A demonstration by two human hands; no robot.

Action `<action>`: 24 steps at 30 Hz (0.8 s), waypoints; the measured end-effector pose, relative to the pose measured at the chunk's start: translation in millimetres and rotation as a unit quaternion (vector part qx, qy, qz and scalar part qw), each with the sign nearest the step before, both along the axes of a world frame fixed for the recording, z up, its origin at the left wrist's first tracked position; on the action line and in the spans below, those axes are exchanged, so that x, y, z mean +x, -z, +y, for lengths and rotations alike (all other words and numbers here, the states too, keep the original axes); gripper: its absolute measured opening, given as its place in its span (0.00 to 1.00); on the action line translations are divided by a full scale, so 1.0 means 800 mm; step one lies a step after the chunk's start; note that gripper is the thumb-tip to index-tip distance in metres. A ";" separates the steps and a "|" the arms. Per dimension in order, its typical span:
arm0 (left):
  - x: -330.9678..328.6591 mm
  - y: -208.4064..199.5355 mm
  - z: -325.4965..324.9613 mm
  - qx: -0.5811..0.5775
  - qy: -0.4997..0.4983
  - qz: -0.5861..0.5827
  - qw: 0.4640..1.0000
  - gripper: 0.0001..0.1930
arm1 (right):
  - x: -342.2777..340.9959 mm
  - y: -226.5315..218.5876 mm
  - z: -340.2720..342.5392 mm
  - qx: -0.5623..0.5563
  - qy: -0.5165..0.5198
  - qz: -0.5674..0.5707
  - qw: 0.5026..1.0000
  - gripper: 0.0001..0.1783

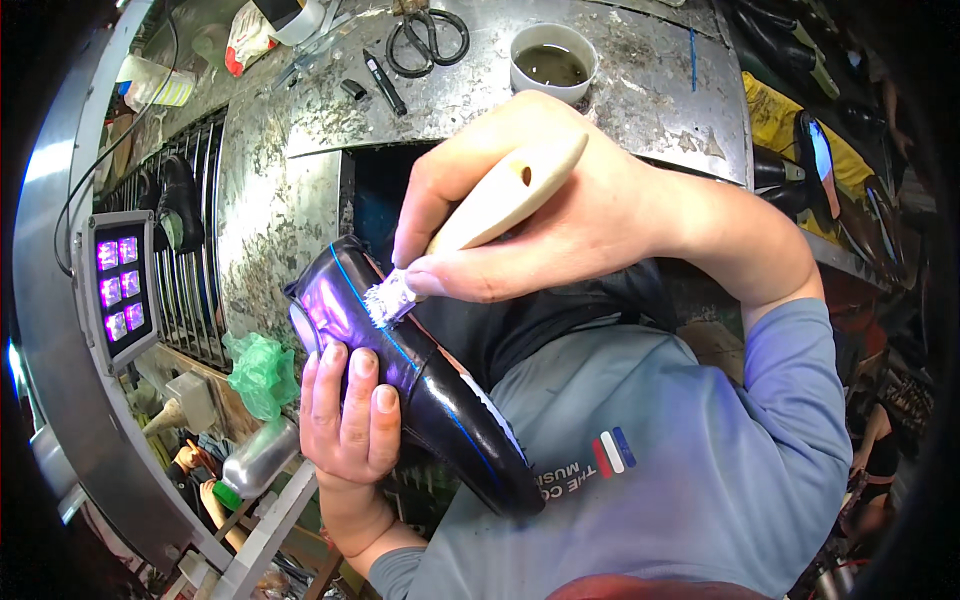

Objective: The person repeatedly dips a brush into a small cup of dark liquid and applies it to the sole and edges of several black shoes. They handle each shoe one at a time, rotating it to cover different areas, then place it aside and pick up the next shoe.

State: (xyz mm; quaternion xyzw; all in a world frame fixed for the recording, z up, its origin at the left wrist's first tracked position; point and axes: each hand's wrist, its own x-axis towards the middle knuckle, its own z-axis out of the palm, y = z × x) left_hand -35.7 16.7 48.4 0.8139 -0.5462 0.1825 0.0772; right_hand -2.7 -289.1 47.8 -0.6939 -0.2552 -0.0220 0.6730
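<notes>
My left hand [350, 420] grips a glossy black shoe [465, 425] from its left side, fingers laid over the surface and thumb hidden. The shoe is tilted, one end up and left, the other against my shirt. A thin blue line runs along its side, and a whitish strip shows on the edge facing me. My right hand [600, 215] is closed around a brush [505, 200] with a pale handle that has a hole near its end. The brush's whitish bristles touch the shoe beside the blue line.
On the worn metal bench [660, 120] are a white bowl of dark liquid [552, 66], black-handled scissors [428, 45] and a black pen [385, 84]. Left are a lit purple lamp [120, 290], a green plastic bag [262, 375] and a bottle [258, 462]. More shoes [820, 165] lie right.
</notes>
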 end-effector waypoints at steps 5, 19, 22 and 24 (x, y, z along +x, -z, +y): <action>0.003 -0.001 -0.003 -0.002 -0.006 0.001 1.000 0.16 | -0.002 -0.009 -0.002 -0.004 -0.031 0.028 0.999 0.10; 0.015 0.007 -0.012 0.018 -0.082 -0.021 0.996 0.13 | -0.022 -0.015 -0.016 -0.026 -0.052 -0.094 0.994 0.05; 0.020 0.010 -0.012 0.022 -0.088 -0.001 0.996 0.15 | -0.028 -0.018 -0.019 -0.036 -0.047 -0.094 0.994 0.05; 0.020 0.010 -0.008 0.028 -0.099 0.009 0.995 0.21 | -0.028 -0.022 -0.020 -0.046 -0.053 -0.103 0.992 0.04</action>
